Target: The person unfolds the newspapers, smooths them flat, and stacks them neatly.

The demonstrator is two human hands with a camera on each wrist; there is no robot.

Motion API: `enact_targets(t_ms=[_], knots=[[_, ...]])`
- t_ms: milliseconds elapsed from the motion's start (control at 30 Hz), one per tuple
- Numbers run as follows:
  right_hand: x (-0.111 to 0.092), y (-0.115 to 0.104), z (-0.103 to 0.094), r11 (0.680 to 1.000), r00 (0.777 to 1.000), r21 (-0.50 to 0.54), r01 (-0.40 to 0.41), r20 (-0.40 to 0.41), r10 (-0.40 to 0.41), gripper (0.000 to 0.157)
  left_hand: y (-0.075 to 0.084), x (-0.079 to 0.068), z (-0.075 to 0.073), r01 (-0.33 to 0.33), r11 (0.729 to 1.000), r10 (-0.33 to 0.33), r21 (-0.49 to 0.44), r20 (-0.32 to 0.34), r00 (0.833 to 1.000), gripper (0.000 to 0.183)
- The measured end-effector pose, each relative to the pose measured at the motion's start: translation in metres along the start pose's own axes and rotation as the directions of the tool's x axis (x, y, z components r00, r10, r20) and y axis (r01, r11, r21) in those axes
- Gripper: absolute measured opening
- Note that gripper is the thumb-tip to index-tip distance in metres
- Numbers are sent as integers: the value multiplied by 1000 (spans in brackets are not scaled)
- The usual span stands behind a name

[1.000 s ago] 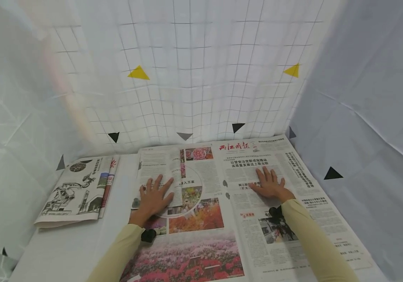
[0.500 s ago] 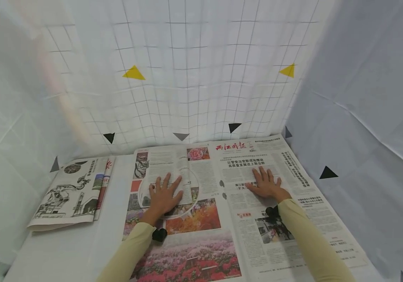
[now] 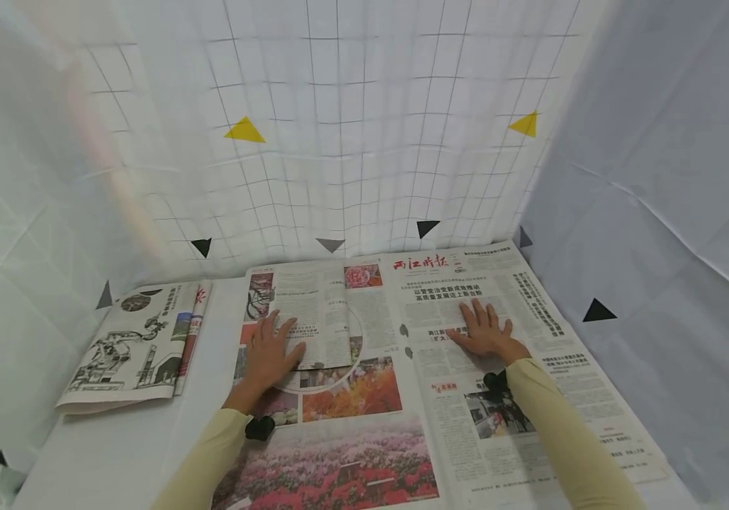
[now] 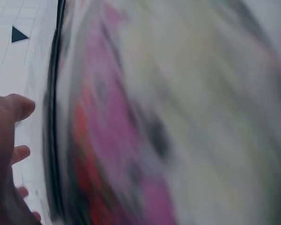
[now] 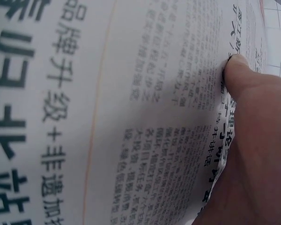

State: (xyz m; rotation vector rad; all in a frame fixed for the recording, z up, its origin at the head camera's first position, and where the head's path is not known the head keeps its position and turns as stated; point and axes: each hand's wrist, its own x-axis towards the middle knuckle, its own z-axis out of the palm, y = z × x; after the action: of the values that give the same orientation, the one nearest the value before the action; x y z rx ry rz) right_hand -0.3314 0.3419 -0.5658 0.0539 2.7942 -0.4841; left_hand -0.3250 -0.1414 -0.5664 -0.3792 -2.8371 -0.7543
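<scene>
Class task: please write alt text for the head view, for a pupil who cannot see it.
A person's left hand and right hand lie palm-down over an opened newspaper, the left overlapping a smaller printed sheet. Folded newspapers lie further left.

Yellow triangles (image 3: 246,132) on gridded backdrop (image 3: 390,95)

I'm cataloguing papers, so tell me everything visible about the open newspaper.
Spread open on the white table, the newspaper looks thin. Its left page shows colourful flower photos; the right page has a red masthead above black print. The right hand rests there; a smaller paper and the left hand lie over the left page.
</scene>
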Motion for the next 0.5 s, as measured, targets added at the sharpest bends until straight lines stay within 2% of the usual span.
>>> enact_targets(t_ms=[100,200,300,500], knots=[[-2,-2,-4,1000,1000,-4,-6,9,6,119,-10,-5,-5,70,998,-70,-1,59,996,66],[-7,-5,-9,1000,1000,19,-9,9,9,113,-15,-10,-8,94,996,-92,-8,109,990,71],[-9,-5,-10,999,1000,33,-5,3,5,113,-15,-12,-8,68,998,-68,2,120,990,72],[-4,-3,-3,1000,1000,20,4,4,-4,124,-7,-10,0,26,1000,-27,12,99,995,72]])
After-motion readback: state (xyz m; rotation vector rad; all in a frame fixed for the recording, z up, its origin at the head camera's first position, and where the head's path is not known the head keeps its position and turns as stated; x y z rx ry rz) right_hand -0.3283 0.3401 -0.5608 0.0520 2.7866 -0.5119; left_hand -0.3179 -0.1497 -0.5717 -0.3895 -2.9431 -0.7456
